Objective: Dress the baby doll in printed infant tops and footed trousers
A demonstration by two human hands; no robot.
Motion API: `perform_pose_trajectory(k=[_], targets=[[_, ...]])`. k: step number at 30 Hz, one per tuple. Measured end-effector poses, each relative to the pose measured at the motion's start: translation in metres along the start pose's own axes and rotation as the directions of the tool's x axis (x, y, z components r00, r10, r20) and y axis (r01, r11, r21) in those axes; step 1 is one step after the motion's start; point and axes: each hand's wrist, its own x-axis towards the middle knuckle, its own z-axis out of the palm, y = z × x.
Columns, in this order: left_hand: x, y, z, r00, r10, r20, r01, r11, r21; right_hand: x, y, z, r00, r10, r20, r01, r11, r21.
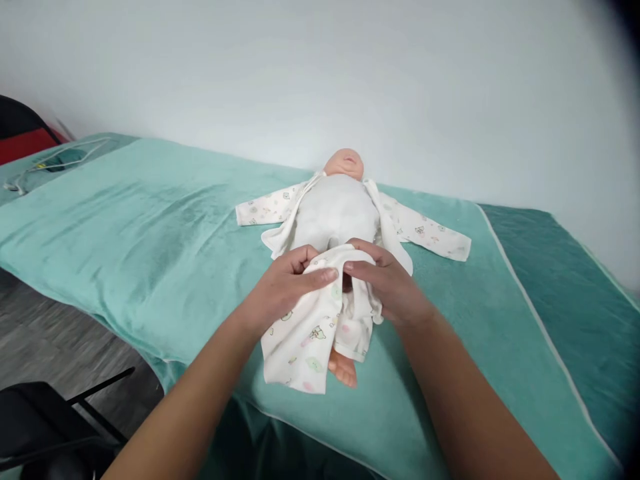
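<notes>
A baby doll (336, 207) lies on its back, head toward the wall, with an open printed white jacket (431, 233) spread at its sides and its arms inside the sleeves. White printed pants (305, 343) are over its legs; one trouser leg hangs flat toward me, while a bare foot (343, 369) shows below the other. My left hand (287, 283) pinches the left side of the pants' fabric near the top. Opposite it, my right hand (387, 280) grips the right side, thumb close to the left thumb. A dark gap shows between the folds under my thumbs.
A green cloth (150, 220) covers the bed, with a darker green cloth (565, 293) at the right. Thin white cords (75, 157) lie at the far left. A black chair (40, 427) stands at the lower left, and a white wall rises behind the bed.
</notes>
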Motion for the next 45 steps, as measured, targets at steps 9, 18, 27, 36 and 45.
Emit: perform_pose_trajectory(k=[9, 18, 27, 36, 45], targets=[[-0.001, -0.006, 0.01, 0.997, 0.077, -0.031, -0.08, 0.987, -0.138, -0.003, 0.001, 0.0, 0.986, -0.009, 0.169, 0.003, 0.999, 0.04], [-0.006, -0.002, 0.018, 0.988, 0.077, -0.134, -0.091, 0.991, -0.1, -0.006, -0.005, 0.005, 0.986, 0.005, 0.165, 0.027, 0.981, -0.191], [0.002, -0.002, -0.004, 0.999, -0.032, 0.039, 0.039, 0.978, -0.204, -0.003, 0.001, 0.0, 0.992, 0.109, 0.062, -0.105, 0.992, -0.068], [-0.003, 0.001, 0.008, 0.996, -0.017, -0.09, 0.005, 0.99, -0.138, -0.004, -0.004, 0.004, 0.994, 0.062, 0.088, -0.066, 0.997, 0.046], [0.016, 0.02, 0.014, 0.993, 0.056, -0.104, -0.068, 0.991, -0.112, 0.0, 0.006, -0.003, 0.992, 0.07, 0.105, -0.072, 0.997, 0.013]])
